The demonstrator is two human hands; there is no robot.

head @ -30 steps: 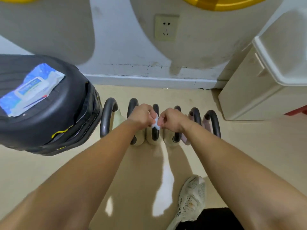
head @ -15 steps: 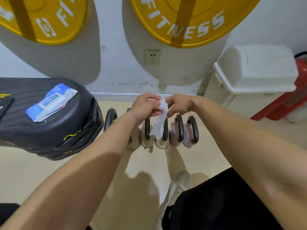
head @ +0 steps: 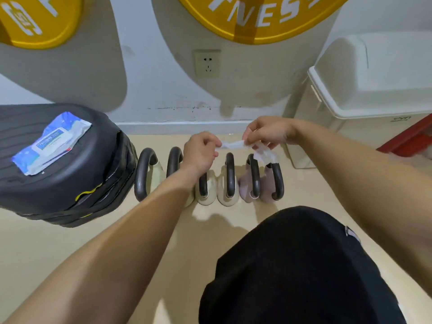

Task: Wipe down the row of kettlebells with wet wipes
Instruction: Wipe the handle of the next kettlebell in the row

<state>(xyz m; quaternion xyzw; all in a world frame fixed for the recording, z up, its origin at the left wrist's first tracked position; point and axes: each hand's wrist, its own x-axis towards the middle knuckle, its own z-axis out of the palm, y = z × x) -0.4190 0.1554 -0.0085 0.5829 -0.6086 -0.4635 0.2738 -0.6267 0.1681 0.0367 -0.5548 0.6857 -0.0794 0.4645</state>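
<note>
Both bare forearms reach forward, with the hands level and a little apart. The left hand [head: 202, 152] pinches one end of a wet wipe [head: 233, 144] with curled fingers, and the right hand [head: 268, 132] pinches the other end.

We see six dark-handled kettlebells [head: 230, 183] upright in a row, four cream, two mauve; a white wipe [head: 233, 145] is stretched above them.
</note>
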